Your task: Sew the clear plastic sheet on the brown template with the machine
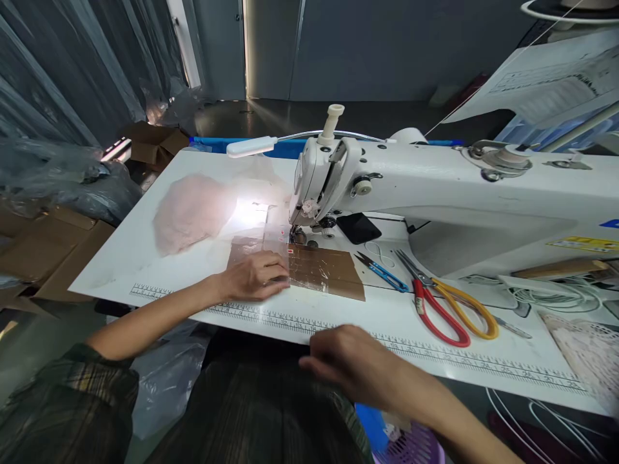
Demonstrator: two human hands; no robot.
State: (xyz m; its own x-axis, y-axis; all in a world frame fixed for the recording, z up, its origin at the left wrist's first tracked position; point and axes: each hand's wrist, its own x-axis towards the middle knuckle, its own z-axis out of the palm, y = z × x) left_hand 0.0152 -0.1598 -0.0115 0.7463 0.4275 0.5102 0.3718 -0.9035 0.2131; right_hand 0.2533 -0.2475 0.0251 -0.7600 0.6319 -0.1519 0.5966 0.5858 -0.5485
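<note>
My left hand [258,276] rests on a flat brown card [333,274] under shiny clear film, left of the sewing machine's needle. Its fingers are bent and pressed together; whatever lies under them is hidden. A clear plastic strip [275,240] with small red marks lies between that hand and the presser foot [298,236]. Over the table's front edge, my right hand [345,354] is curled and slightly blurred, apart from the card. Its fingertips are turned from view, so I cannot tell what they hold. The white sewing machine [435,180] stands behind the card.
Blue thread snips [384,272] and red-and-yellow scissors [442,299] lie right of the card. Sheer pink fabric [191,212] is heaped at the left of the white table [120,248]. A lit lamp [251,147] is above it. Below sits a purple basket [416,444].
</note>
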